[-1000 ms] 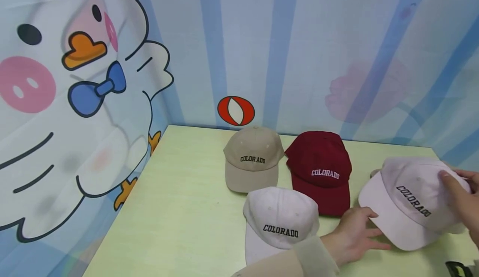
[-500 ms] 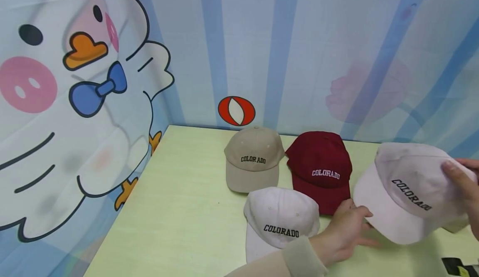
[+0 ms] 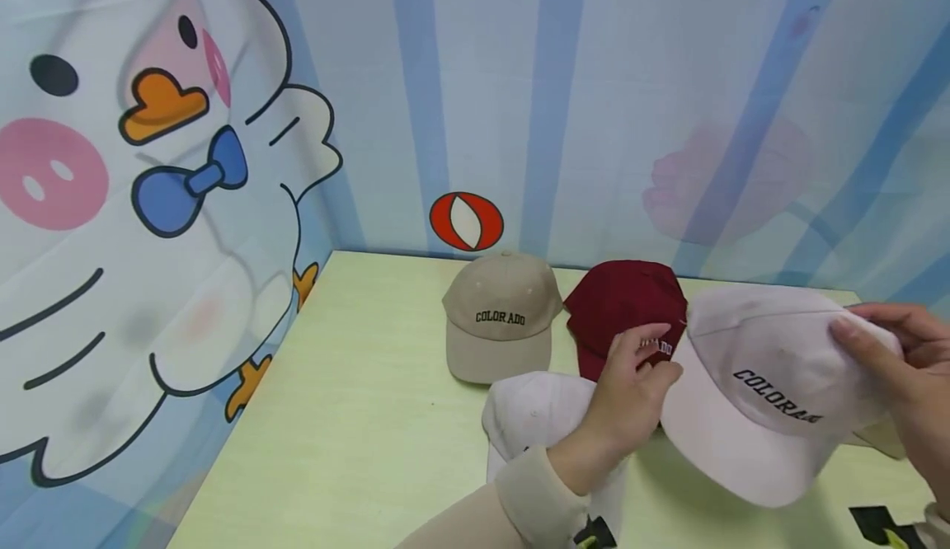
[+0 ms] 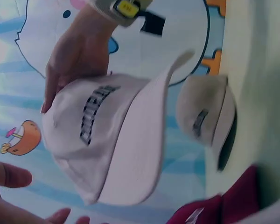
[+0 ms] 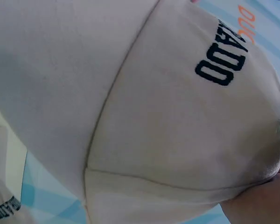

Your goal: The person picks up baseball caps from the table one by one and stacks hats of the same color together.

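In the right hand (image 3: pixel 919 380), pinched and aloft: one white cap (image 3: pixel 779 347), shifted leftward toward the red cap (image 3: pixel 625 297) and the left hand (image 3: pixel 619 396), itself raised, loosely curved and holding nothing; carried, not yet set down.

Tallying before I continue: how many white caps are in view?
2: the held white cap, in the right hand, and the front white cap, on the table, partly behind the left hand. Another could be hidden behind the held one.
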Demonstrator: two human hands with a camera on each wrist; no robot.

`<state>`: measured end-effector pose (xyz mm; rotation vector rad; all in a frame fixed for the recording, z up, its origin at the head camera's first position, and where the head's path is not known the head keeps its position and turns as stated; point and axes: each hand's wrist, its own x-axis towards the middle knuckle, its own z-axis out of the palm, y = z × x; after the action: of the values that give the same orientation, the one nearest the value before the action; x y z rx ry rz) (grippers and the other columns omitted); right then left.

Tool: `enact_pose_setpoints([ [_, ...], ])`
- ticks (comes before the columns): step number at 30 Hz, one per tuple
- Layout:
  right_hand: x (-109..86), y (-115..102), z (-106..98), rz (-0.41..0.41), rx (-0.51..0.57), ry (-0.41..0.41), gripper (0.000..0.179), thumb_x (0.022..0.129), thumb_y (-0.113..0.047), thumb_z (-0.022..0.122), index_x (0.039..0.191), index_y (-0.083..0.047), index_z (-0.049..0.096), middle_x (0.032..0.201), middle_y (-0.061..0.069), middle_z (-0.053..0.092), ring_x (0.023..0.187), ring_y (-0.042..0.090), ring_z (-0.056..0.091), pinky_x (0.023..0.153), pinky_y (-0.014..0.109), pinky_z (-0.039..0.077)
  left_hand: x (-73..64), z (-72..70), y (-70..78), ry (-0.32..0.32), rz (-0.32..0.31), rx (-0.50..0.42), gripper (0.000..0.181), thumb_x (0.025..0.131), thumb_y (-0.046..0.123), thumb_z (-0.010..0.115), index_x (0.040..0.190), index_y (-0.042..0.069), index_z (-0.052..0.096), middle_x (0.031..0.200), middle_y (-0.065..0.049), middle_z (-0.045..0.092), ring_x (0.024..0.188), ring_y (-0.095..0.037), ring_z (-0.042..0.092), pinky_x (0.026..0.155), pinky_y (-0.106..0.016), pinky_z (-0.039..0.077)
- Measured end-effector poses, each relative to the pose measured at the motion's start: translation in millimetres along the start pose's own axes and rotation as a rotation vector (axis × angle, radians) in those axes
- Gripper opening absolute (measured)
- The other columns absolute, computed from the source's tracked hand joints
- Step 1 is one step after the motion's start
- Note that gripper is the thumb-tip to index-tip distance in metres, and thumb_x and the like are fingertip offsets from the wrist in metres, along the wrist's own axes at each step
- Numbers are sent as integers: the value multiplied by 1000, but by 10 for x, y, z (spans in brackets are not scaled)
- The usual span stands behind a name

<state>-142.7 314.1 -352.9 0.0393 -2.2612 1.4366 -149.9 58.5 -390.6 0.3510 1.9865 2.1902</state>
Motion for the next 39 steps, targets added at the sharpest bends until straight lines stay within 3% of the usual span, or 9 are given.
enact_pose_setpoints([
  [7,-123,-192,149,11,102,-145,23,100,0,63,119,-11,68,103,-15,70,77,3,69,60,19,55,74,-406,244,-63,221,324,49,104,32,52,152,22,47,155,4,45,145,-8,41,122,-39,34],
  [12,-194,-307,278,14,162,-304,24,102,0,60,124,-8,66,109,-7,68,81,10,69,60,27,57,100,-632,426,-175,304,513,51,106,38,52,154,24,46,158,6,44,148,-8,40,124,-37,33],
  [15,-237,-383,376,10,204,-394,25,103,2,58,125,-6,65,107,-2,68,79,15,69,59,32,58,100,-738,497,-255,305,571,49,106,43,52,152,26,50,154,11,49,145,-3,43,121,-31,37],
  [20,-302,-513,551,-52,233,-499,24,101,6,58,122,-2,65,106,3,71,79,19,70,62,33,58,64,-900,533,-368,265,561,26,105,43,56,119,24,68,116,13,68,110,2,60,97,-21,50],
  [24,-361,-573,701,-74,247,-566,22,101,5,57,120,-4,65,105,3,71,80,19,71,65,33,58,29,-1062,504,-463,283,558,20,107,36,57,94,21,62,82,7,57,80,-3,54,74,-18,47],
  [27,-425,-582,827,-44,243,-600,20,103,0,58,120,-8,64,104,2,70,82,20,71,65,35,59,22,-1189,432,-572,313,540,25,109,28,53,87,17,54,74,4,45,71,-3,47,69,-18,40],
  [31,-494,-548,995,-5,231,-614,16,103,-6,61,118,-11,64,101,0,71,81,19,72,65,37,60,27,-1349,292,-695,297,454,27,111,21,47,85,12,50,75,3,42,73,-3,44,71,-17,38],
  [34,-523,-485,1099,-3,259,-638,16,103,-6,61,118,-10,64,99,0,73,82,16,73,66,35,60,24,-1457,188,-706,267,391,29,112,24,43,87,10,49,77,3,43,74,-3,47,71,-18,41],
  [39,-545,-363,1205,19,337,-738,23,103,-4,59,125,-9,62,106,1,75,90,14,73,74,34,62,-1,-1621,64,-639,199,320,39,111,40,43,89,9,49,78,0,47,70,-4,53,65,-20,47],
])
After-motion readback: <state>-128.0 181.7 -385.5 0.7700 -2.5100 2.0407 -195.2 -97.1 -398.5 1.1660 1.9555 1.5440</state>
